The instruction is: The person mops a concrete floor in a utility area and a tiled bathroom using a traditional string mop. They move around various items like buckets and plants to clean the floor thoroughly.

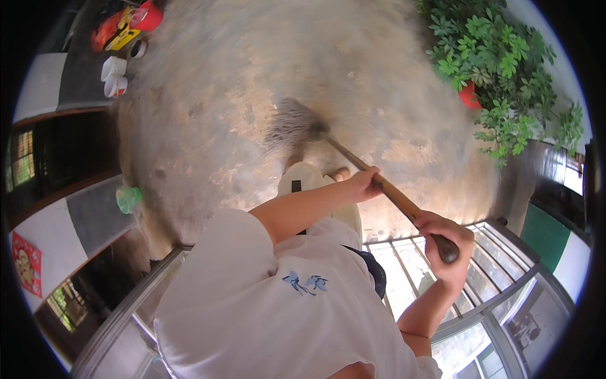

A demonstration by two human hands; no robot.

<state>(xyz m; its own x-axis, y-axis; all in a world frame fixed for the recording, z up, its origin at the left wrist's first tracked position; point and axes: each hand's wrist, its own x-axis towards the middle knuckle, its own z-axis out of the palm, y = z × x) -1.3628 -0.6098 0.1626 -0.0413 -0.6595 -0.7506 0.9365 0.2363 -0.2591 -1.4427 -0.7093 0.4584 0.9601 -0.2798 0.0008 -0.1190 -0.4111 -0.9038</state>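
A mop with grey-brown strands (pixel 291 126) lies spread on the worn concrete floor (pixel 214 76), just ahead of my feet. Its wooden handle (pixel 401 201) slants from the mop head down toward the lower right. My left hand (pixel 365 184) is closed round the middle of the handle, with my forearm crossing in front of my body. Higher up the handle, my right hand (pixel 447 245) is wrapped round it close to the rounded end, which pokes out past my fingers. The strands look slightly blurred.
Leafy green plants (pixel 486 63) with a red pot (pixel 469 95) stand at the far right. White buckets (pixel 114 76) and a red bucket (pixel 146 16) are at the far left. A green plastic basin (pixel 128 199) sits by the left wall. Metal-framed glazing (pixel 505 284) lies behind me.
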